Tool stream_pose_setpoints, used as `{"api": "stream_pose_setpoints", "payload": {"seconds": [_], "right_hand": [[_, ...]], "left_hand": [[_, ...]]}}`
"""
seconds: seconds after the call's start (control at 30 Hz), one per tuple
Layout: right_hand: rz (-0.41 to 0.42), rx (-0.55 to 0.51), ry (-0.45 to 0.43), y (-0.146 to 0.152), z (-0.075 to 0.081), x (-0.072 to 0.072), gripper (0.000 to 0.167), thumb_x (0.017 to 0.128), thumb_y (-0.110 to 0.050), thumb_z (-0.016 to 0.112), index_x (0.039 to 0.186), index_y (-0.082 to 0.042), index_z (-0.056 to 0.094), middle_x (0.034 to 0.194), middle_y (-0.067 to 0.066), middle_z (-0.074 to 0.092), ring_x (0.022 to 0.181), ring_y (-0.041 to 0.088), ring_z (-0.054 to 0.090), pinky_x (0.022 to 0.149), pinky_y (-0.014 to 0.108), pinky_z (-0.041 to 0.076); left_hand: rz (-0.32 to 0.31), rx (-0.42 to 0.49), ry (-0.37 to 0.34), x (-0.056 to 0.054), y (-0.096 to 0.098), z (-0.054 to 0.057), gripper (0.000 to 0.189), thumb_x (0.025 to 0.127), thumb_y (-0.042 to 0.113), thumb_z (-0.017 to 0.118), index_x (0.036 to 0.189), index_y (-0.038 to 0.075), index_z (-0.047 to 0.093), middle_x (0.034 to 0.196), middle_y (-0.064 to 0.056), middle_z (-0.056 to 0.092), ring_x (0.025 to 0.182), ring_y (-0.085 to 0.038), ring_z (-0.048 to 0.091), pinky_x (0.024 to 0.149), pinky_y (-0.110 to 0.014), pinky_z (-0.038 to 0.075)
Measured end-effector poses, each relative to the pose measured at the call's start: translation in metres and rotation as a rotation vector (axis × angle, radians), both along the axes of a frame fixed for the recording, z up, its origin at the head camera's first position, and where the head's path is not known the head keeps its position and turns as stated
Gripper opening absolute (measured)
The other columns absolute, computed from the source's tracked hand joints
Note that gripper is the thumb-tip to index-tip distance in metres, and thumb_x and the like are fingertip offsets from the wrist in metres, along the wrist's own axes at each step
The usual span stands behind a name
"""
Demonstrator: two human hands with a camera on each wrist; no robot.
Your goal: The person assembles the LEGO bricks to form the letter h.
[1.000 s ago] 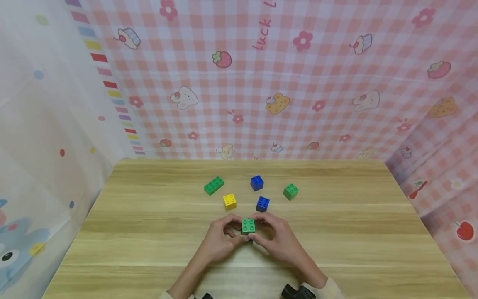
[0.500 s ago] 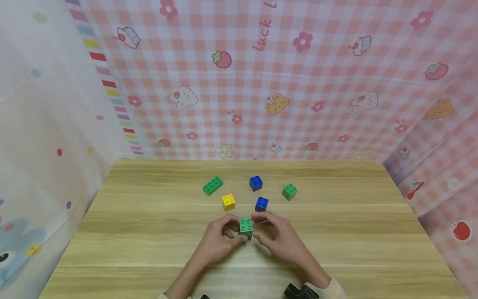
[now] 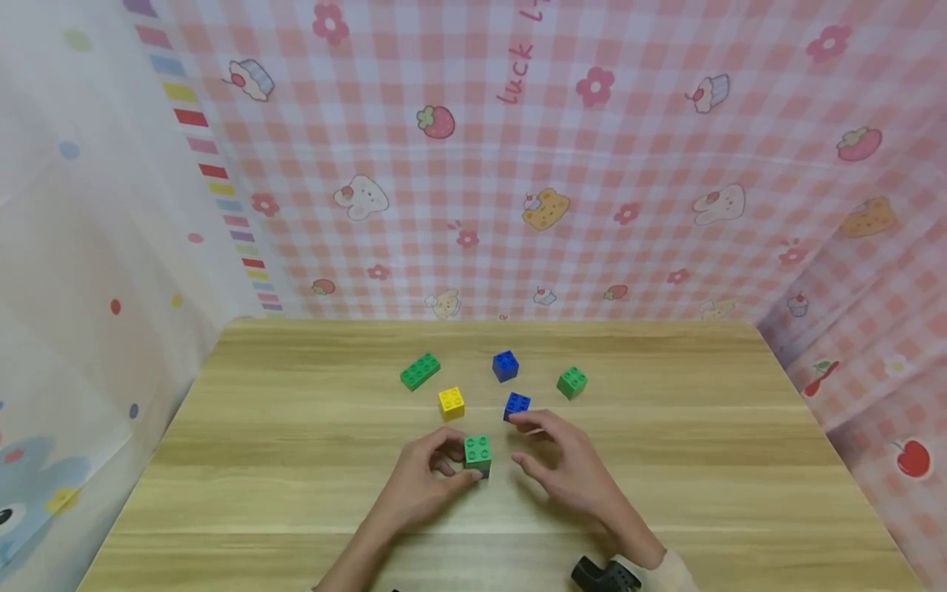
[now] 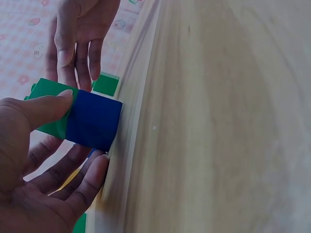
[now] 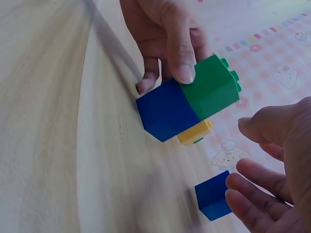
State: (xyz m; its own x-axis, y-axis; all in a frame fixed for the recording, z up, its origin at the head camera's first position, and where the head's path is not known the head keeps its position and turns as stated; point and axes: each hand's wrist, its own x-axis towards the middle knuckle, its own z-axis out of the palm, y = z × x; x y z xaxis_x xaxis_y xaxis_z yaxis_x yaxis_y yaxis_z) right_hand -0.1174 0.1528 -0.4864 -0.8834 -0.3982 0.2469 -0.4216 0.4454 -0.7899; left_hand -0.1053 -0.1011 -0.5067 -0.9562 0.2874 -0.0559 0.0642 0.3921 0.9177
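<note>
Head view: the left hand [image 3: 423,474] pinches a square green plastic brick [image 3: 478,450] atop a blue plastic cube [image 4: 95,119]; the right hand [image 3: 573,467], spread, has moved away toward a studded blue plastic block [image 3: 517,402] beyond and right of the green brick.

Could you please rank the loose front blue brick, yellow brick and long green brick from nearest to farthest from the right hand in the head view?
1. Loose front blue brick, by the right hand
2. Yellow brick, left of that
3. Long green brick, back left
</note>
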Motion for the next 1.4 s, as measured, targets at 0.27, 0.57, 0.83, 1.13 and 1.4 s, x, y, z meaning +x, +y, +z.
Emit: {"api": "stream_pose_setpoints", "payload": {"seconds": [0.27, 0.57, 0.83, 1.13, 1.4], "right_hand": [[-0.035, 0.004, 0.030, 0.009, -0.001, -0.004, 0.050, 0.088, -0.006, 0.080, 0.135, -0.008, 0.061, 0.128, 0.011, 0.069, 0.114, 0.030, 0.068, 0.098, 0.043, 0.061], [-0.080, 0.008, -0.004, 0.018, -0.001, -0.007, 0.050, 0.091, -0.011, 0.078, 0.138, -0.011, 0.060, 0.133, 0.009, 0.067, 0.118, 0.027, 0.067, 0.099, 0.043, 0.060], [-0.097, -0.005, 0.011, 0.024, -0.002, -0.011, 0.051, 0.091, -0.010, 0.078, 0.138, -0.010, 0.058, 0.135, 0.013, 0.066, 0.118, 0.028, 0.066, 0.099, 0.049, 0.059], [-0.141, -0.017, 0.041, 0.032, -0.004, -0.017, 0.054, 0.090, -0.011, 0.079, 0.139, -0.012, 0.057, 0.136, 0.013, 0.065, 0.118, 0.028, 0.066, 0.097, 0.049, 0.060], [-0.147, -0.057, -0.011, 0.035, -0.005, -0.023, 0.052, 0.092, -0.015, 0.078, 0.140, -0.016, 0.056, 0.136, 0.014, 0.064, 0.119, 0.028, 0.065, 0.100, 0.050, 0.058]], "left_hand": [[0.034, 0.004, -0.002, -0.001, -0.004, -0.001, 0.037, 0.085, 0.030, 0.085, 0.117, 0.021, 0.068, 0.108, 0.001, 0.071, 0.095, -0.016, 0.065, 0.079, -0.021, 0.060], [0.085, -0.003, -0.014, -0.002, -0.013, -0.002, 0.039, 0.083, 0.027, 0.086, 0.117, 0.021, 0.069, 0.107, 0.000, 0.071, 0.092, -0.016, 0.065, 0.078, -0.022, 0.060], [0.138, -0.002, -0.041, -0.002, -0.026, -0.001, 0.036, 0.083, 0.025, 0.086, 0.115, 0.025, 0.069, 0.104, 0.002, 0.070, 0.087, -0.016, 0.066, 0.076, -0.023, 0.060], [0.189, -0.009, -0.053, -0.003, -0.036, 0.000, 0.037, 0.083, 0.020, 0.086, 0.115, 0.025, 0.069, 0.103, 0.002, 0.071, 0.085, -0.016, 0.067, 0.075, -0.024, 0.060], [0.211, 0.022, -0.024, -0.005, -0.042, 0.001, 0.036, 0.082, 0.017, 0.087, 0.114, 0.020, 0.070, 0.101, -0.001, 0.072, 0.082, -0.015, 0.067, 0.072, -0.022, 0.059]]}}
